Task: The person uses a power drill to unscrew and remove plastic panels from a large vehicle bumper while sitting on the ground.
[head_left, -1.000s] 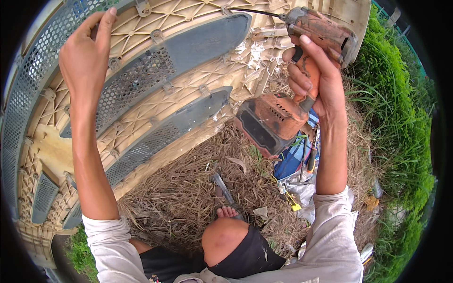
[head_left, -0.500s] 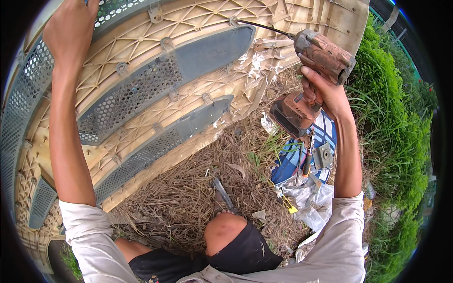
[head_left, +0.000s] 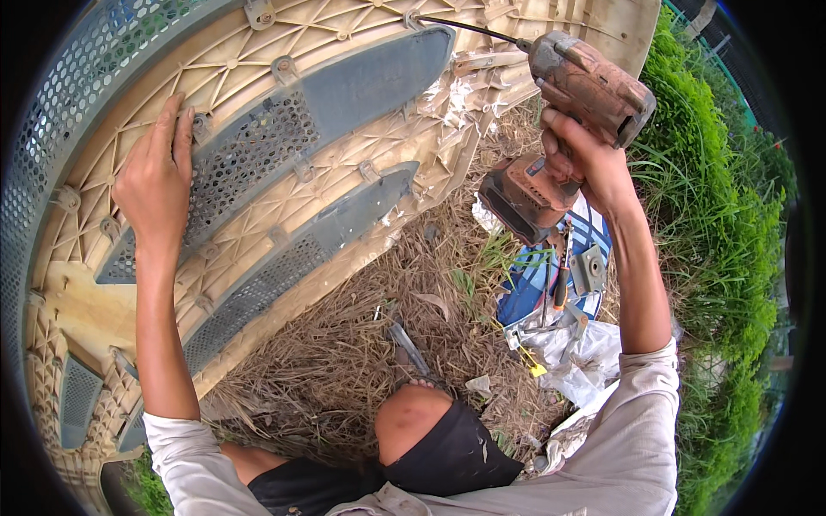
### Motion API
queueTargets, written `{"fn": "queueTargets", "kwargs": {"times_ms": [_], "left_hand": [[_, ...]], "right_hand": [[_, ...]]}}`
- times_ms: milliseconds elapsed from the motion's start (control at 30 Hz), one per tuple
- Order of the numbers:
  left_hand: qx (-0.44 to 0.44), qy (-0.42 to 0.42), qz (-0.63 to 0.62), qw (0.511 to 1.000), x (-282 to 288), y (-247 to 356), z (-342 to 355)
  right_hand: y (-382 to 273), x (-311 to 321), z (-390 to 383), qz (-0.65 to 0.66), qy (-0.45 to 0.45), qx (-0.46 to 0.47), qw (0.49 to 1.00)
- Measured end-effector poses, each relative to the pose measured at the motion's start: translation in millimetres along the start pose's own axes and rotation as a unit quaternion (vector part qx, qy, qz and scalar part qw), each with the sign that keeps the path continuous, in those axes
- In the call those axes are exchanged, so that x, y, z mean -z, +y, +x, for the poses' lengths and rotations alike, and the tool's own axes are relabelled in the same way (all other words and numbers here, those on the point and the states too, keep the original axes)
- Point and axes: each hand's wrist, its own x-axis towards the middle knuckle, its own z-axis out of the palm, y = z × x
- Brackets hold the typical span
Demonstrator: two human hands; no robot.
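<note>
The right hand (head_left: 589, 163) is closed around the handle of one drill (head_left: 594, 90), which stands above and to the right of the left hand, well apart from it. The left hand (head_left: 155, 189) holds nothing visible, its fingers stretched out over one beige panel (head_left: 82, 301), just beside a tab (head_left: 201, 127); whether they touch is unclear. The drill's single long bit (head_left: 469, 32) reaches to another tab (head_left: 413, 17). A small dark label (head_left: 536, 166) on the drill's base is too small to read. The panel carries at least four grey inserts (head_left: 370, 64), mostly mesh. Right of the knee (head_left: 413, 423) lie one screwdriver (head_left: 563, 279), one metal plate (head_left: 589, 269) and one yellow tag (head_left: 538, 371).
</note>
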Motion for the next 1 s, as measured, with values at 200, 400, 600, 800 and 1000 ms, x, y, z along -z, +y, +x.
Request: {"fn": "queueTargets", "kwargs": {"times_ms": [200,400,600,800,1000], "left_hand": [[0.001,-0.012,0.035,0.999,-0.8,13.4,4.0],[0.011,0.029,-0.021,0.999,-14.2,6.3,1.4],[0.021,0.039,-0.048,0.998,-15.2,7.1,-0.4],[0.047,0.01,-0.041,0.998,-11.8,11.1,-0.6],[0.01,0.055,-0.033,0.998,-14.2,12.1,2.7]], "right_hand": [[17.0,-14.5,-9.1,0.224,0.0,-0.08,0.971],[6.8,-24.5,-16.3,0.121,0.004,-0.021,0.992],[4.0,-7.9,-13.3,0.146,0.002,-0.034,0.989],[-0.8,-1.7,-12.9,0.124,-0.013,-0.023,0.992],[6.4,4.2,-11.0,0.157,-0.038,-0.029,0.986]]}}
